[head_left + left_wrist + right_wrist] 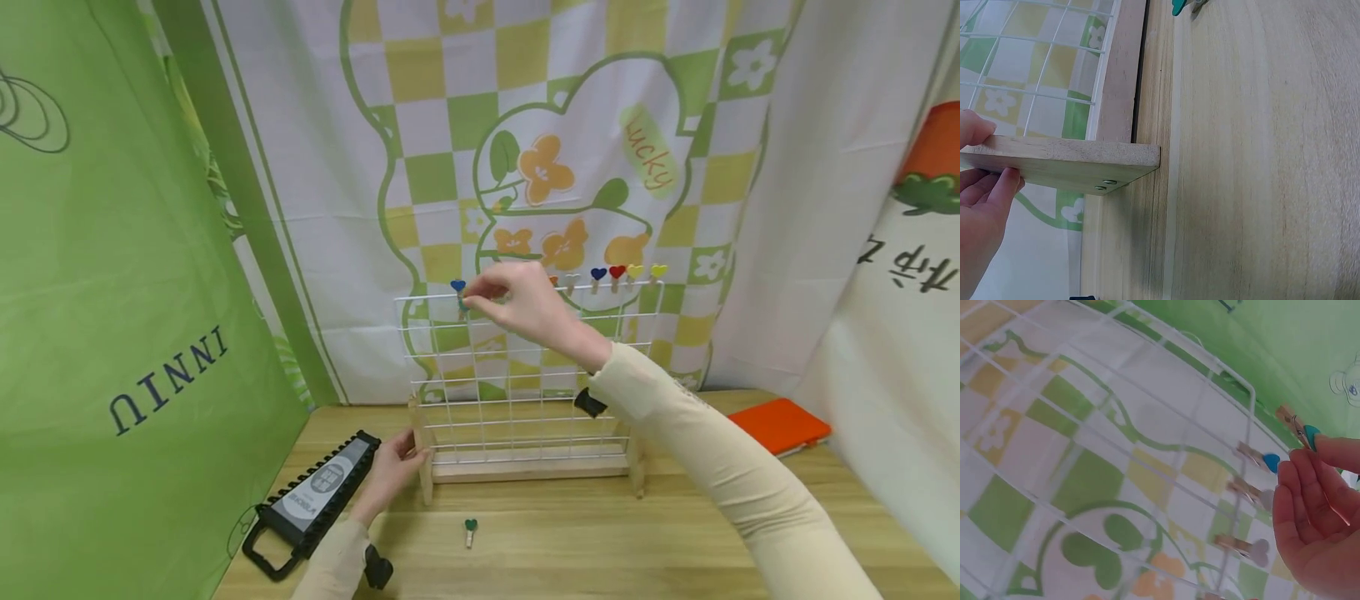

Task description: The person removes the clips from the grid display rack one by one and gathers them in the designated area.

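Observation:
A white wire grid stands upright in a wooden stand (pixel 525 472). My right hand (pixel 528 304) is at the top left of the grid, pinching a small wooden clothespin (pixel 1294 427) with a teal heart between thumb and fingers. In the right wrist view this clothespin is apart from the wire. Beside it, a blue-heart clothespin (pixel 1260 456) is clipped on the top wire, followed by a clothespin with a pale heart (pixel 1244 548). With thumb and fingers on opposite faces, my left hand (pixel 392 468) grips the stand's left wooden upright (pixel 1072 153).
Several heart clothespins, including a red one (pixel 617 272), line the top wire at the right. A green-heart clothespin (pixel 470 532) lies on the table in front. A black toothed rack (pixel 315 504) lies at left; an orange case (pixel 780 425) at right.

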### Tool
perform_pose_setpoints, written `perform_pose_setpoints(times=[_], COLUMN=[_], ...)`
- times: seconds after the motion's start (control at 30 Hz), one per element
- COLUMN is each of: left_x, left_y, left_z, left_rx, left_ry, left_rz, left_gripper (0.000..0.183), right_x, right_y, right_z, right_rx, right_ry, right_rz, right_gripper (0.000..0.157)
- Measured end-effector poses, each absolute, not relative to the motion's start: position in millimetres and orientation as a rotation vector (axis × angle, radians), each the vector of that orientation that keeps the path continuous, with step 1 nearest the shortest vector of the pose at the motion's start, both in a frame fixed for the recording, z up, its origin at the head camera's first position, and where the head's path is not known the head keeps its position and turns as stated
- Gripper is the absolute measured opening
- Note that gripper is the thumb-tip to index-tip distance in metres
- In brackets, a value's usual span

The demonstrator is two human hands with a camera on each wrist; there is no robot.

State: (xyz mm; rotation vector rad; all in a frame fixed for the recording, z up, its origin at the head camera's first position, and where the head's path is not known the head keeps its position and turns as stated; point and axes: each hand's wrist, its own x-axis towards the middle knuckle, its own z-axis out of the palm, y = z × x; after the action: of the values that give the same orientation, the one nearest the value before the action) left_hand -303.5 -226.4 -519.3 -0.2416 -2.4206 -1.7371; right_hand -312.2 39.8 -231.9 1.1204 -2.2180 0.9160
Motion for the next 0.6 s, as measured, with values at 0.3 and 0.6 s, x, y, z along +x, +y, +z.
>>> perform_pose_setpoints(times=[0.3,0.6], left_x=[-304.9,-304.5], left_y=[-225.3,-224.3], left_z=[-519.7,-519.2], left_rx=[-0.205,-0.185], left_ry=[-2.44,-2.44], left_rz=[-1.732,-1.755], left_gripper=[0.049,0.051], right_x=[-297.8,-281.9], right_y=[44.9,42.8], right_z=[-312.0,-404.8], right_rx=[1.187,1.204], right_ry=[-2.344,-2.496], right_rz=[0.954,1.084], right_gripper=[0.007,0.006])
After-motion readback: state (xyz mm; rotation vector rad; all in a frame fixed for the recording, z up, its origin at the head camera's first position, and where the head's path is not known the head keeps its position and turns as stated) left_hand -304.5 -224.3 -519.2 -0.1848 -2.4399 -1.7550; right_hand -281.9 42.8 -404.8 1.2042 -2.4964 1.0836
